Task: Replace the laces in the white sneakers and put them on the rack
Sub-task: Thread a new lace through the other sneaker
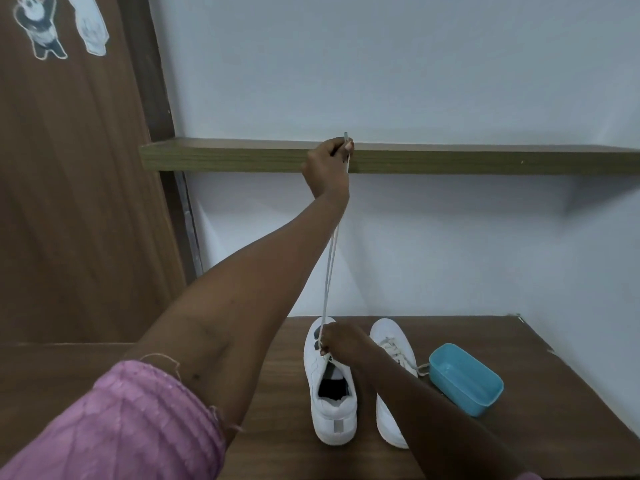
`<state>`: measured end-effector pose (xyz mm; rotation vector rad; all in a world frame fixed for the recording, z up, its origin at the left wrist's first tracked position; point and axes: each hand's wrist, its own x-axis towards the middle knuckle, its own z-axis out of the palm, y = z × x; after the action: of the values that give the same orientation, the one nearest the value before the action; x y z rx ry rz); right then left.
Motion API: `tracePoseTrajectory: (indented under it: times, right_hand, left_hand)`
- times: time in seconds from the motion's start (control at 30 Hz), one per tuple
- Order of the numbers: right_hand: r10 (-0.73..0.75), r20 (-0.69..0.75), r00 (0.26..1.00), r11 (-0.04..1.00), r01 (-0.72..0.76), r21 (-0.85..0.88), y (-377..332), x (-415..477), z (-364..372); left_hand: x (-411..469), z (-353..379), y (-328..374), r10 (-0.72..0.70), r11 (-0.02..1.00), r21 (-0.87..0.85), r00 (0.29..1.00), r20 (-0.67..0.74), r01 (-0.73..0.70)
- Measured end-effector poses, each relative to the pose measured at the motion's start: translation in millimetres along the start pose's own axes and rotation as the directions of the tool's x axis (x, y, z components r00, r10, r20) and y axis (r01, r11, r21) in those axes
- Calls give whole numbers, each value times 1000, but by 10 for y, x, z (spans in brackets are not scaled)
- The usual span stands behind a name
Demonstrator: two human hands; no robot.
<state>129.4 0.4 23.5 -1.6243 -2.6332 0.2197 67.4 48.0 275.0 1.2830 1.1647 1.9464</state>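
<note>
Centre lane blocked, right side open.
Taut lace (329, 271) runs up frame centre to shelf (467, 160) edge; sneakers (333, 419) and blue tub (465, 379) crowd lower centre; bare tabletop (561, 403) at lower right.

A home: door (69, 202) with bear stickers (38, 26) left of the left hand (327, 168), a wall shelf (485, 159) behind it, a wooden table (519, 427) under the right hand (341, 342).

The one view sits on the person's head, a wide-angle lens looking forward and down. It faces a pale wall (415, 81) head-on, the shelf (485, 160) crossing mid-frame and the desk (554, 410) close beneath at the bottom. A pink sleeve (121, 427) fills the near left corner, almost at the lens.
</note>
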Motion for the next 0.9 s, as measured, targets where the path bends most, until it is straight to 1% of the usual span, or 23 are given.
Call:
tracePoseTrajectory:
  times: [0.03, 0.13, 0.23, 0.3, 0.37, 0.4, 0.43, 0.47, 0.5, 0.53, 0.57, 0.6, 0.63, 0.67, 0.7, 0.73, 0.8, 0.87, 0.9]
  right_hand:
    - [-55, 8, 998, 996, 56, -66, 20, 13, 27]
    - [-137, -22, 990, 973, 131, -192, 57, 15, 99]
    - [-84, -31, 996, 953, 72, -296, 62, 45, 135]
    - [-20, -34, 999, 958, 9, -286, 82, 79, 133]
    - [22, -8, 1000, 977, -23, -211, 115, 119, 139]
    - [30, 20, 999, 984, -27, -178, 139, 140, 156]
    - [42, 38, 998, 987, -35, -157, 154, 152, 170]
    - [69, 57, 996, 991, -62, -122, 174, 164, 182]
    - [73, 75, 995, 993, -65, -102, 188, 169, 193]
    - [74, 74, 995, 995, -69, -68, 216, 184, 208]
    - [70, 71, 995, 997, -68, -38, 243, 196, 221]
    - [74, 64, 995, 997, -74, 0, 260, 199, 223]
    - [74, 55, 996, 996, -77, 36, 284, 205, 231]
    - [77, 42, 996, 993, -80, 82, 301, 206, 234]
    - [81, 23, 996, 989, -83, 123, 321, 223, 247]
    - [93, -7, 996, 980, -90, 175, 339, 226, 249]
    - [116, -62, 991, 959, -96, 268, 372, 243, 257]
    - [133, -96, 986, 946, -98, 308, 388, 258, 264]
    - [140, -98, 985, 943, -102, 316, 396, 263, 274]
  left_hand:
    - [-11, 31, -18, -2, 1000, -4, 1000, 5, 2]
    - [-105, 116, -57, 16, 1000, -17, 1000, 19, -15]
    - [-157, 180, -71, 47, 999, -24, 998, 51, -46]
    - [-164, 176, -82, 65, 996, -59, 995, 75, -60]
    - [-184, 151, -130, 103, 991, -99, 989, 107, -92]
    - [-203, 130, -182, 157, 986, -75, 981, 117, -149]
    - [-223, 94, -258, 246, 969, -13, 960, 132, -246]
    - [-231, 53, -368, 369, 919, 75, 913, 175, -386]
    - [-227, -4, -499, 511, 815, 156, 819, 262, -558]
    - [-220, -60, -648, 636, 643, 212, 668, 388, -736]
    - [-210, -121, -803, 701, 432, 215, 476, 530, -876]
    - [-204, -191, -953, 688, 255, 167, 300, 661, -952]
    - [-214, -262, -1086, 635, 142, 103, 171, 753, -984]
    - [-247, -335, -1189, 577, 80, 52, 88, 812, -995]
    - [-275, -388, -1312, 534, 41, 20, 39, 845, -999]
    - [-304, -432, -1429, 498, 25, 11, 22, 867, -1000]
    - [-354, -472, -1652, 420, 23, -4, 6, 907, -1000]
    - [-373, -449, -1854, 335, 13, -31, -25, 942, -999]
    - [-369, -433, -1924, 287, 23, -40, -32, 957, -999]
